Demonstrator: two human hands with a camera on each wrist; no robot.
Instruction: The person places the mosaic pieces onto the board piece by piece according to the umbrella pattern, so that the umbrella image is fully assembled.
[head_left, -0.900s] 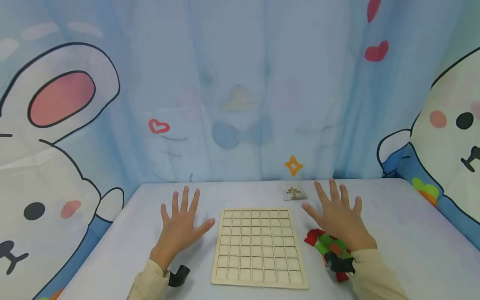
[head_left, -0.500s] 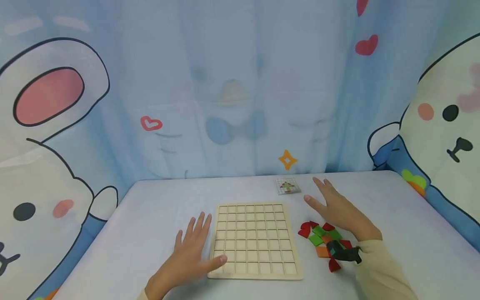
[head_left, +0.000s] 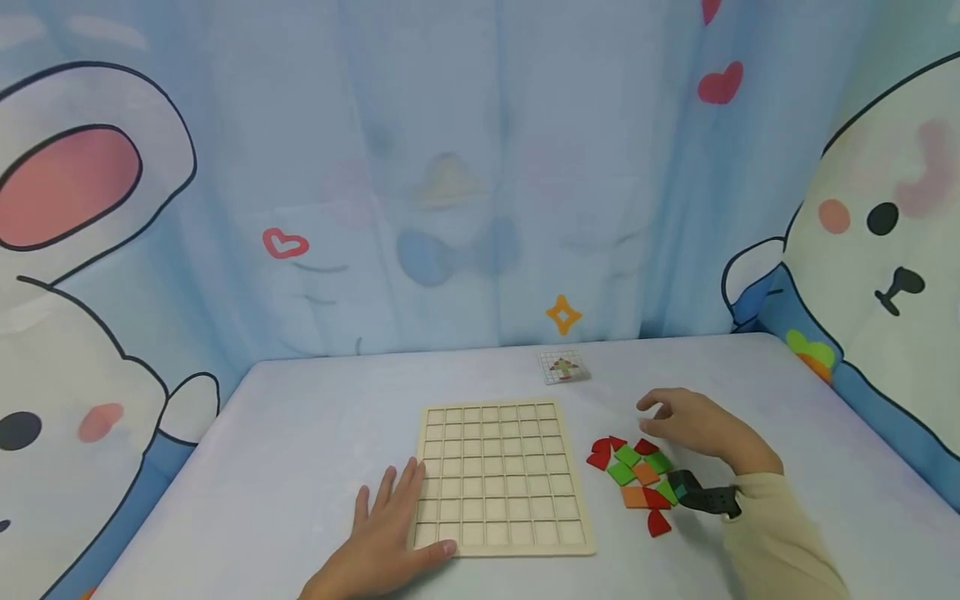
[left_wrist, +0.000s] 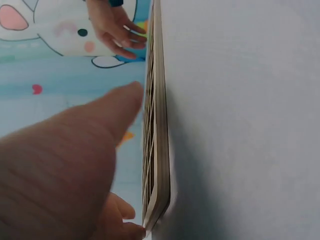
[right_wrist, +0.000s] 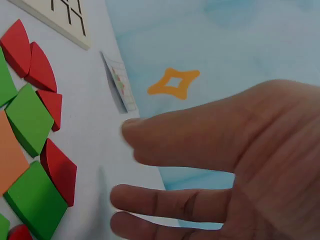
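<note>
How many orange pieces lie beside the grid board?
2: one orange piece among green pieces; a second orange piece below it in the head view. The wrist device may hide others.

Place: a curtained-off tabletop (head_left: 300, 425) nook — childlike in decor; whether in a home or a studio, the views cannot tell.
Curtain (head_left: 315, 125): pale blue, hung in folds behind the far edge and along both sides.
Decor: large cartoon animals (head_left: 75, 358) left and right, hearts (head_left: 721, 83), an orange star (head_left: 553, 316).
Playthings: gridded wooden board (head_left: 505, 475), coloured pieces (head_left: 645, 473), small pattern card (head_left: 564, 367).
</note>
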